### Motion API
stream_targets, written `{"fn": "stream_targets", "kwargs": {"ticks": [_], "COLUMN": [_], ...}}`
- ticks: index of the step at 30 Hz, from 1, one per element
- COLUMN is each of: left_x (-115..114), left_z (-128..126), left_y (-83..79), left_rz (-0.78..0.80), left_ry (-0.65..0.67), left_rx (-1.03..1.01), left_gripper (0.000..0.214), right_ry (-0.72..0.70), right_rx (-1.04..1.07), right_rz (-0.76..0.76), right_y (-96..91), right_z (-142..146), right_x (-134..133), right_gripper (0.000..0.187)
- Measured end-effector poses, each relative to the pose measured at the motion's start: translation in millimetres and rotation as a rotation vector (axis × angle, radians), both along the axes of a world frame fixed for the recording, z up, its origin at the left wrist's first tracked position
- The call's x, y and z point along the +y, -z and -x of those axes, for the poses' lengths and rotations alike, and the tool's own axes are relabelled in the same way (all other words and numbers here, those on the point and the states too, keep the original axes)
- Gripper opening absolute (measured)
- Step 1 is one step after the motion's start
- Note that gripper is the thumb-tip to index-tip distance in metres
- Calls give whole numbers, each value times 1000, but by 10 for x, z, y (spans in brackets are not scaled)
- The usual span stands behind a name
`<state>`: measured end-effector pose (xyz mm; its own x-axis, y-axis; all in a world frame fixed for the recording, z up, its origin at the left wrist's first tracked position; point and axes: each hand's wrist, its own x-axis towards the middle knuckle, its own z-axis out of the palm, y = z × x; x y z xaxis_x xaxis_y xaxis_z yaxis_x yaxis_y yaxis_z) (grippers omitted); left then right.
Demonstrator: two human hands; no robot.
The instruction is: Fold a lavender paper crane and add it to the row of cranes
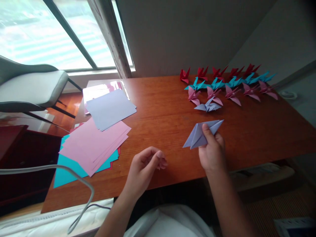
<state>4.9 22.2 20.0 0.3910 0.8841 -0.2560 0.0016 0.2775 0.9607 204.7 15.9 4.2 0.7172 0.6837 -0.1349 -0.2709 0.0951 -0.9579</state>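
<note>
The right hand (212,153) pinches the pale-lavender, pointed folded-paper form (197,134) above the brown wooden table (158,115); excess pressure could crush its folds. The left hand (145,166) curls loosely, closure indeterminable.

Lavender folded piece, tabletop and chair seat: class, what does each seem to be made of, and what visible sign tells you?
Lavender folded piece: paper, matt-looking, with sharp creases and thin flat flaps.
Tabletop: reddish-brown wood or a wood-look veneer, with grain streaks and a soft sheen.
Chair seat: smooth, pale cover, perhaps leatherette or fabric; no weave is clear.
</note>
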Motion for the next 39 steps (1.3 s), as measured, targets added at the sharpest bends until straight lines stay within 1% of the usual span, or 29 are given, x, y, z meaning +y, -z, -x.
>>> {"fn": "stream_targets", "kwargs": {"ticks": [1, 3, 6, 8, 10, 12, 14, 18, 21, 24, 28, 34, 39], "left_x": [18, 49, 57, 30, -7, -37, -53, -60, -64, -63, -45, -28, -31], "left_z": [12, 10, -47, -94, -128, -144, -149, -162, -164, -158, -171, -185, -154], "left_y": [-6, -34, -71, -63, -27, 17, 48, 61, 69, 83, 71, 53, 59], "left_rz": [-7, -28, -35, -1, 22, 44, 62, 89, 78, 62, 31, 25, 5], "left_ry": [-4, 41, 159, 191, 207, 203, 199, 180, 147, 132, 118, 90, 106], "left_rx": [-15, -45, -47, -49, -54, -58, -64, -87, -80, -56, -53, -45, -47], "left_gripper": [31, 33, 34, 31, 30, 29, 28, 29, 29, 31, 35, 36, 38], "right_ry": [-39, -167, -443, -578, -639, -671, -675, -587, -565, -544, -439, -415, -318], "right_rx": [-19, -48, -115, -170, -198, -195, -166, -95, -38, -7, -33, -84, -143], "right_rz": [24, 86, 164, 158, 146, 134, 124, 102, 86, 79, 60, 50, 23], "right_y": [-3, -12, -57, -105, -145, -158, -141, -68, -39, -37, -37, -21, -16], "right_z": [1, 58, 224, 314, 349, 332, 289, 234, 242, 258, 261, 221, 176], "right_x": [-11, -63, -164, -207, -217, -205, -185, -157, -145, -130, -118, -117, -110], "right_gripper": [32, 33, 35, 32, 31, 31, 30, 32, 34, 28, 21, 20, 16]}}
